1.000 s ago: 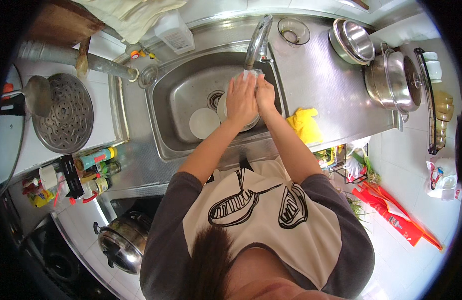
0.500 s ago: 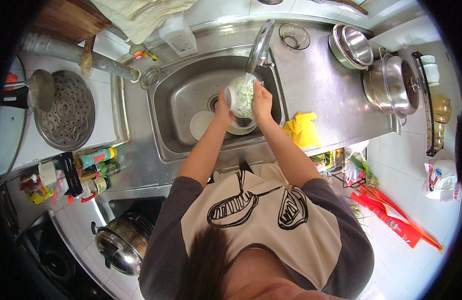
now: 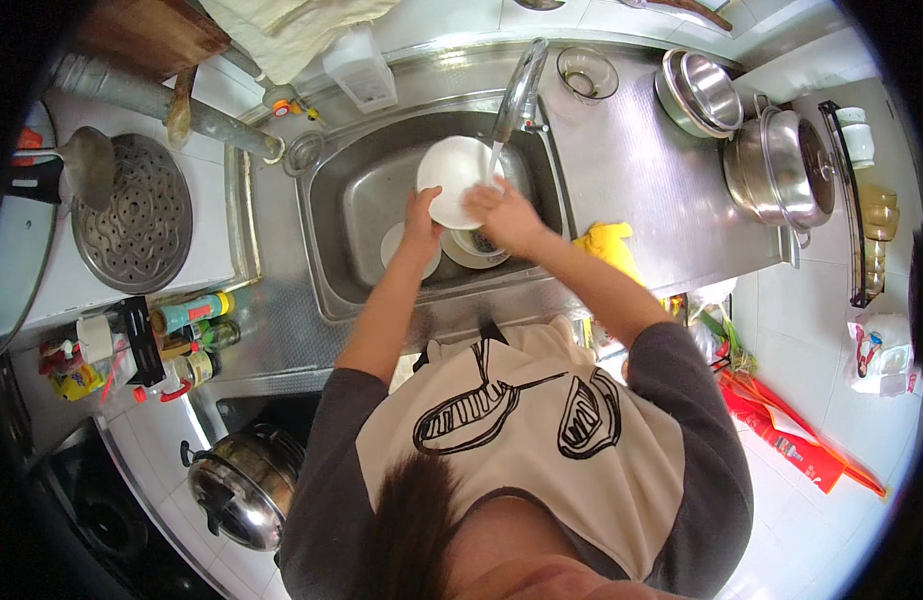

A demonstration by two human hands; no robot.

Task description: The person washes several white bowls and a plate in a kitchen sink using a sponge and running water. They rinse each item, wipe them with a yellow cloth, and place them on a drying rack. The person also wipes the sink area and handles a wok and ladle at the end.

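Note:
A white bowl [image 3: 449, 172] is held over the sink [image 3: 326, 215] with its white inside facing up. My left hand [image 3: 422, 219] grips its near left rim, thumb on the upper side. At the bowl's right side is my right hand [image 3: 506, 215], touching or just over the inside; motion smears its fingers. Water runs from the chrome tap [image 3: 522, 88] down beside the right hand. Lower in the basin lie a white dish [image 3: 406, 262] on the left and another bowl [image 3: 473, 258], partly hidden under the held one.
A yellow cloth [image 3: 609, 250] lies on the counter's right edge. Behind it stand a glass bowl [image 3: 603, 72], nested metal bowls [image 3: 716, 95] and a lidded steel pot [image 3: 771, 170]. A white plastic jug [image 3: 359, 70] stands behind the sink. Bottles [image 3: 193, 315] are at the left.
The bowl has turned from its patterned green outside to its white inside and shifted left. My right hand has left its rim and moved over its right side.

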